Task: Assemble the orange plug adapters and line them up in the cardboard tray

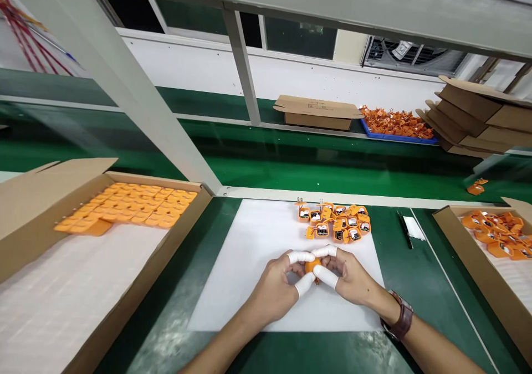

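Both hands pinch one small orange plastic casing (312, 265) above a white sheet (233, 291). My left hand (277, 286) grips its left side with thumb and forefinger, and my right hand (349, 277) grips its right side. White covers wrap the thumb and forefinger tips of each hand. The fingers hide much of the casing. Just beyond the hands, a cluster of open orange casings (338, 221) lies on the sheet, dark and white parts showing inside them. Metal prongs stick up from a few pieces at the back.
An open carton (183, 241) at left holds rows of orange casings (141, 202). Another carton (465, 263) at right holds loose orange units (499, 232). A black pen (405, 231) lies right of the sheet. Behind the frame bar stand a blue tray (399, 137) and stacked cartons (477, 113).
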Action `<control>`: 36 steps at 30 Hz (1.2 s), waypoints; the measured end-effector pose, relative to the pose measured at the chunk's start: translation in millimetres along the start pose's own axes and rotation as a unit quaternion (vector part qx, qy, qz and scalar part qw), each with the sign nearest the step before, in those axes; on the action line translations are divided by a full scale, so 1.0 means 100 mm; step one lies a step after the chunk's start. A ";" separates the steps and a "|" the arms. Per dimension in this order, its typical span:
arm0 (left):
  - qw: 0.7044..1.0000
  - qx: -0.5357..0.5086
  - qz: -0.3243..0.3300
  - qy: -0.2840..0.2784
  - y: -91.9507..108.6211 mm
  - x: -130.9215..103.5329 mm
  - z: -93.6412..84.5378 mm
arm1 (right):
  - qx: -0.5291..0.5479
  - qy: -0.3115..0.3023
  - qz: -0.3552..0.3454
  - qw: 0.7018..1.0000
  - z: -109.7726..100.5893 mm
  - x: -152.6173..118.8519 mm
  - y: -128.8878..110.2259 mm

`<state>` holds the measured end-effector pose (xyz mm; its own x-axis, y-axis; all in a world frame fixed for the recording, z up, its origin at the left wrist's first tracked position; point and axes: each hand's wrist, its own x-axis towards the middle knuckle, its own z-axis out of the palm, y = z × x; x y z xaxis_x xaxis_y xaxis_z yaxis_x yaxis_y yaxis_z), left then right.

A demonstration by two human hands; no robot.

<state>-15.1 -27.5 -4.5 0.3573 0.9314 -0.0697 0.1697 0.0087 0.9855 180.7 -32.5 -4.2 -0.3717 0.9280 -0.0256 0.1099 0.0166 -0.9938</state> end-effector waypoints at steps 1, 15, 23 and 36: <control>1.000 0.022 0.014 0.005 0.01 -0.01 0.00 | 0.001 0.006 0.006 1.000 0.00 0.00 0.01; 0.986 0.165 0.026 -0.013 0.13 0.04 -0.28 | -0.157 0.049 -0.151 0.975 -0.03 -0.08 0.06; 0.992 0.114 -0.047 -0.014 0.11 0.06 -0.43 | -0.135 0.056 -0.129 0.981 -0.03 -0.07 0.10; 0.966 0.226 0.126 -0.003 0.05 0.00 -0.18 | -0.073 0.029 -0.048 0.996 -0.01 -0.11 0.11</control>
<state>-31.0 -20.4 3.7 0.4451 0.8810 0.1604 0.4606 -0.3789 0.8027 186.5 -41.8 -14.6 -0.3326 0.9397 0.0794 0.2110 0.1562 -0.9649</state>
